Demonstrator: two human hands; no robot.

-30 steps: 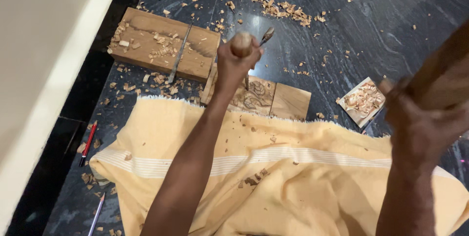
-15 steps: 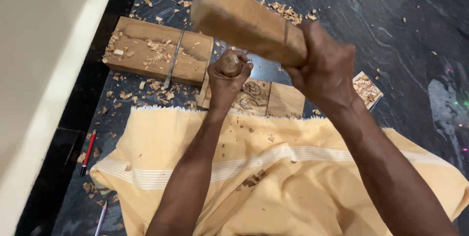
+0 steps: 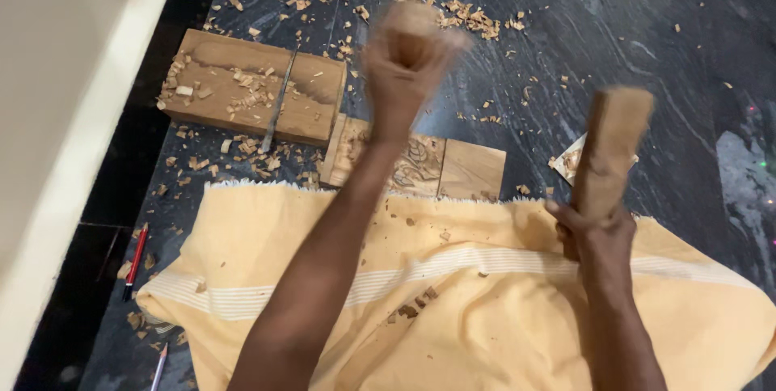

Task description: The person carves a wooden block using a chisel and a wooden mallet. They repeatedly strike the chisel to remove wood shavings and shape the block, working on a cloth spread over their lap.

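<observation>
1. Yellow cloth [image 3: 501, 310]: spread over my lap, nearest the camera; wood chips lie scattered on it. This is my landmark.
2. Dark stone floor [image 3: 647, 51]: beyond the cloth, littered with shavings.
3. Large wooden block [image 3: 226, 88]: beyond the cloth's left corner, chips on top, a thin metal tool [image 3: 279, 100] lying across it.
4. Carved wooden panel [image 3: 420, 169]: touching the cloth's far edge at the middle, partly hidden by my left forearm.
5. Wooden mallet [image 3: 610, 148]: upright above the cloth's right part, my right hand [image 3: 594, 233] closed around its lower end.
6. My left hand [image 3: 404, 59]: raised beyond the panel, blurred, fisted around a rounded wooden chisel handle [image 3: 412, 19].
7. Red pencil [image 3: 134, 260]: on the floor just left of the cloth.
</observation>
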